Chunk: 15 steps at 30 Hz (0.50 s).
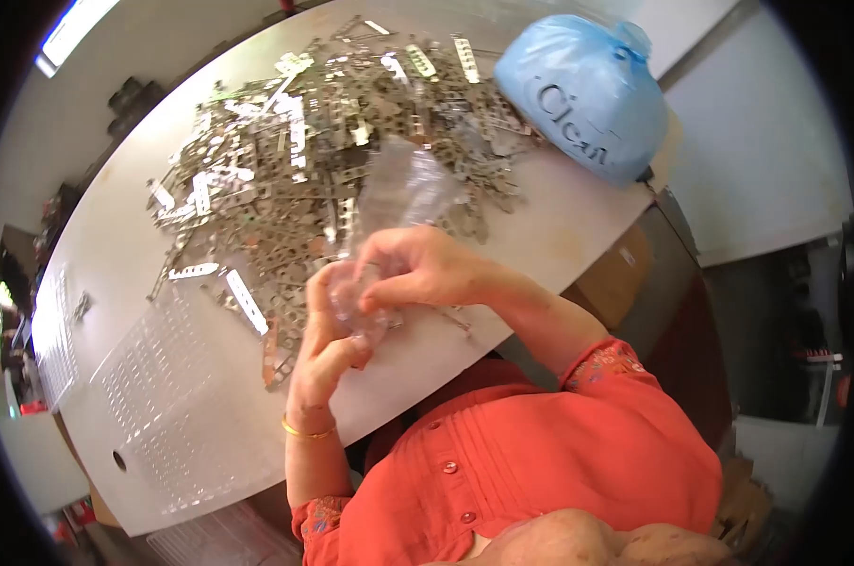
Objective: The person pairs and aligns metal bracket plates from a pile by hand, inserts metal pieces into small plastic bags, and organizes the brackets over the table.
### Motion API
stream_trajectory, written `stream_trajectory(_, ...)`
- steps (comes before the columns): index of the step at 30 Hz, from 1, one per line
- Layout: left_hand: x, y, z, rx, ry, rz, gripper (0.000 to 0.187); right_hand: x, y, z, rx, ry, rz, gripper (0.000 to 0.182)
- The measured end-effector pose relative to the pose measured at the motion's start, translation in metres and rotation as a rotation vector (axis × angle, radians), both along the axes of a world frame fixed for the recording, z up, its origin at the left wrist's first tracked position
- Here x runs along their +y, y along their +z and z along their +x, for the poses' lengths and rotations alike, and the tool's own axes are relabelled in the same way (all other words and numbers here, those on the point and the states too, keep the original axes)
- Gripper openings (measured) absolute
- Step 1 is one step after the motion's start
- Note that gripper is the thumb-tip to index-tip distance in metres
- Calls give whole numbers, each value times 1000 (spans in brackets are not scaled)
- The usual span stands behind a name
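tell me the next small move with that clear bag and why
Probably spread the mouth of the clear bag wider. Both the left hand and the right hand pinch its lower end, it stands up limp, and the metal strips lie loose on the table just behind.

I'm looking at a small workshop: a white worktable (pixel 559 236) heaped with stamped metal strips (pixel 295 179), cardboard boxes (pixel 615 278) stacked beneath.

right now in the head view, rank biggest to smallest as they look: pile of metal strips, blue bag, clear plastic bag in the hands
1. pile of metal strips, spread widest across the table
2. blue bag
3. clear plastic bag, held by both hands; its see-through edges are hard to trace, so this is unsure
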<state>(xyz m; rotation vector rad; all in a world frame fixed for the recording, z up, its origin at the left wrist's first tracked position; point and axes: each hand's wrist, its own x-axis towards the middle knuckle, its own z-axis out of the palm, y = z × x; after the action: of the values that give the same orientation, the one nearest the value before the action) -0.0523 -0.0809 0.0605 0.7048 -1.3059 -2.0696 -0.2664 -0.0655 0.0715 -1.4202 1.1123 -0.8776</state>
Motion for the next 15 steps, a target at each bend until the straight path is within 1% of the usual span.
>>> stream_trajectory(2,1,-10,1,16,-19,-65,71,0,-2,-2,147,26,-23,27)
stream_trajectory(3,-1,-14,1,13,-29,-72,67,1,-1,0,130,56,-31,27)
stream_trajectory(4,-1,-12,0,-1,-1,-76,67,3,2,3,76,43,80,30)
stream_trajectory(5,0,-11,-2,-68,21,-13,65,4,4,6,26,27,195,34)
stream_trajectory(6,1,-11,-4,-130,39,51,62,3,3,7,21,47,192,34)
stream_trajectory(7,2,-9,-5,-191,57,-18,45,4,3,8,54,71,212,34)
stream_trajectory(8,2,-9,-5,-192,63,-18,45,4,4,8,90,90,234,34)
stream_trajectory(9,2,-9,-6,-183,70,-30,36,3,13,12,119,63,237,34)
stream_trajectory(10,2,-11,-7,-173,74,-41,27,3,9,11,119,62,239,34)
stream_trajectory(11,2,-15,-9,-122,123,-22,14,2,1,8,79,74,200,39)
stream_trajectory(12,1,-15,-7,-120,126,-21,14,1,-6,5,39,89,159,44)
stream_trajectory(13,-1,-15,-3,-129,107,-42,12,1,-10,5,41,97,156,44)
stream_trajectory(15,-4,-14,1,-137,102,-63,11,5,-15,6,-19,-28,-108,52)
